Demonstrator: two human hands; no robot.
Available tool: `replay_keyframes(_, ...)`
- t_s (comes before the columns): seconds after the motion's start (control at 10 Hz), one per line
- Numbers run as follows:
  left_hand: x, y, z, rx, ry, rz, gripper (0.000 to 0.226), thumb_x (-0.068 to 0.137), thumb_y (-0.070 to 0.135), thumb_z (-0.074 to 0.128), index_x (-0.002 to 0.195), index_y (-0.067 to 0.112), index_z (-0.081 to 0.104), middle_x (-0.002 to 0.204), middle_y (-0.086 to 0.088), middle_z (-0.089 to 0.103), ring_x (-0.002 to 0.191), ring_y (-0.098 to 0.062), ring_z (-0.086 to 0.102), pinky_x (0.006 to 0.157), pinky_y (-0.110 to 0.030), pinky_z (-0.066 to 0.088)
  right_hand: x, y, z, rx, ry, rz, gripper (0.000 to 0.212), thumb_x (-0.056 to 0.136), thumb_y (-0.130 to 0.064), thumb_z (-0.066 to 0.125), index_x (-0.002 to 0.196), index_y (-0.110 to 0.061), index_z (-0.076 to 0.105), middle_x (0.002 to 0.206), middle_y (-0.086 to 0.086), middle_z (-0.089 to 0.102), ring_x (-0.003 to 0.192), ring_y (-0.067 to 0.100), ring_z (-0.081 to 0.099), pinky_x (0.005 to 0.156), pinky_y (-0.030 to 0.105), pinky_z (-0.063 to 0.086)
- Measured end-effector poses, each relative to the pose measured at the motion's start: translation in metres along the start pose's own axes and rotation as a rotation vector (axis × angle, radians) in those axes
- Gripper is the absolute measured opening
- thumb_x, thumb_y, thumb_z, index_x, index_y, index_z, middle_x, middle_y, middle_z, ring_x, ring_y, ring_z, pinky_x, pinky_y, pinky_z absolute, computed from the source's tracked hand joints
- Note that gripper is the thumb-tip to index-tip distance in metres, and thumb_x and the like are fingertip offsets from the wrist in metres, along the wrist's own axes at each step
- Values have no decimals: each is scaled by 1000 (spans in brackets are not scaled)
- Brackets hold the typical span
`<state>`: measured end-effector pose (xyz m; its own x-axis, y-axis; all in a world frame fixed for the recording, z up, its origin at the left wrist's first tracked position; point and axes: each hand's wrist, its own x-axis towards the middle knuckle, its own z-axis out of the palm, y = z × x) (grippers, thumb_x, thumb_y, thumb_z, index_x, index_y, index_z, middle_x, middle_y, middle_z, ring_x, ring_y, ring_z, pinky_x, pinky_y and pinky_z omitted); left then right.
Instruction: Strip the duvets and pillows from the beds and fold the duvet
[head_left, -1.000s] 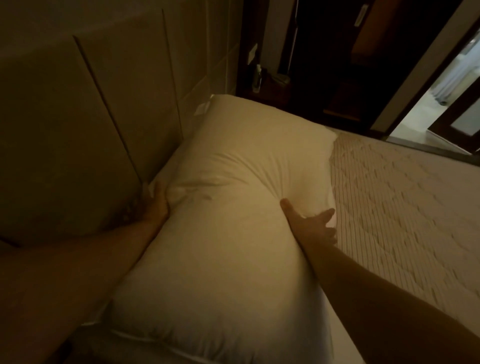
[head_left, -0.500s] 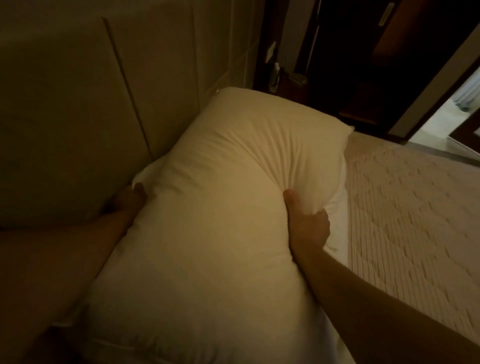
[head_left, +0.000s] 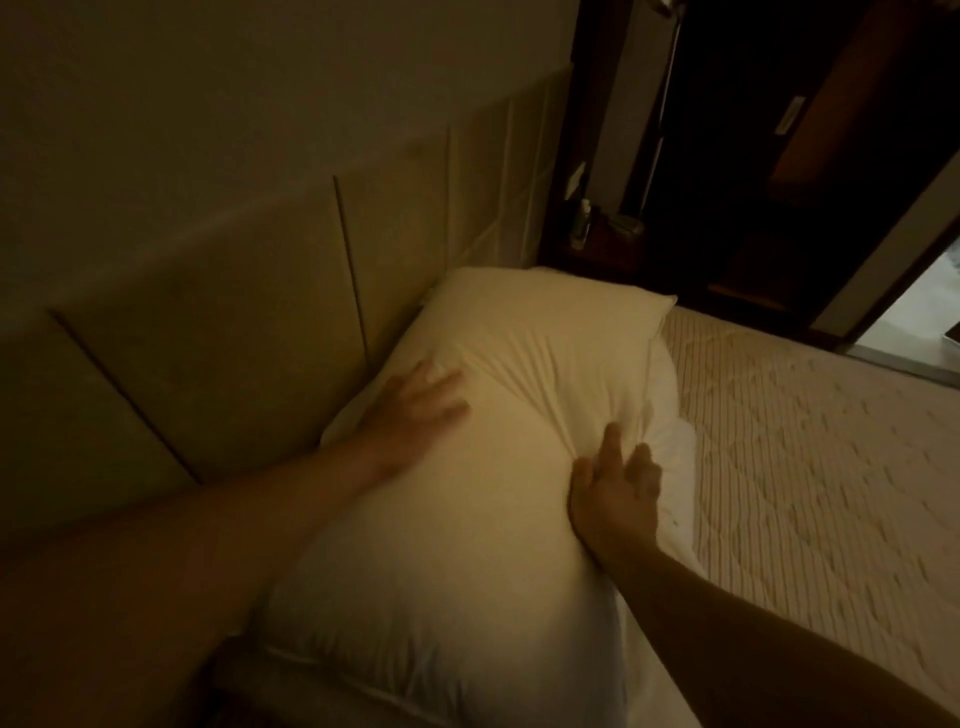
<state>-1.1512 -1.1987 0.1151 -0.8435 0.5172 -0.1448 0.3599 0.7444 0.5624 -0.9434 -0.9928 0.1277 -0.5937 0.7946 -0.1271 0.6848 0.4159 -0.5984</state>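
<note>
Left hand (head_left: 415, 410) flat on pillow (head_left: 441, 519); right hand (head_left: 615, 493) pinches it.

One pillow (head_left: 467, 467), two hands (left (head_left: 415, 410), right (head_left: 615, 493)), one mattress (head_left: 805, 467).

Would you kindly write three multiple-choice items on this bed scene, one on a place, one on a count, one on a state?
1. Where does the pillow lie?
A. against the headboard
B. on the floor
C. on the nightstand

2. How many hands touch the pillow?
A. none
B. one
C. two

3. How is the mattress?
A. under a duvet
B. bare and quilted
C. piled with towels

Answers: 1 A, its long edge meets the padded panels; 2 C, the left hand lies flat on it and the right hand bunches its fabric; 3 B, the stitched surface shows uncovered.
</note>
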Motion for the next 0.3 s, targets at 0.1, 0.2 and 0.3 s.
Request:
replay_keyframes(0.1, -88, 83, -11, 64, -111, 80, 70, 91, 69, 36, 150, 53, 2, 160, 20, -9, 148, -15, -10, 119, -49, 0, -17, 11, -22, -157, -154, -97, 63, 98, -50, 27, 153, -32, 1, 162, 10, 7, 147, 36, 8, 117, 54, 17)
replay_keyframes(0.2, -130, 96, -5, 202, -91, 79, 74, 90, 71, 32, 151, 48, -3, 162, 13, -14, 149, -24, -13, 118, -54, -2, -37, 28, -66, -205, -240, -210, 63, 97, -54, 37, 150, -24, 25, 158, 7, 25, 142, 31, 27, 116, 52, 27)
replay_keyframes(0.3, -150, 106, -6, 233, -135, 35, 72, 92, 70, 29, 153, 44, 2, 163, 13, -9, 150, -22, -10, 119, -53, 0, -52, 24, -101, -258, -239, -258, 64, 96, -58, 35, 152, -28, 26, 161, 3, 19, 144, 27, 27, 117, 49, 24)
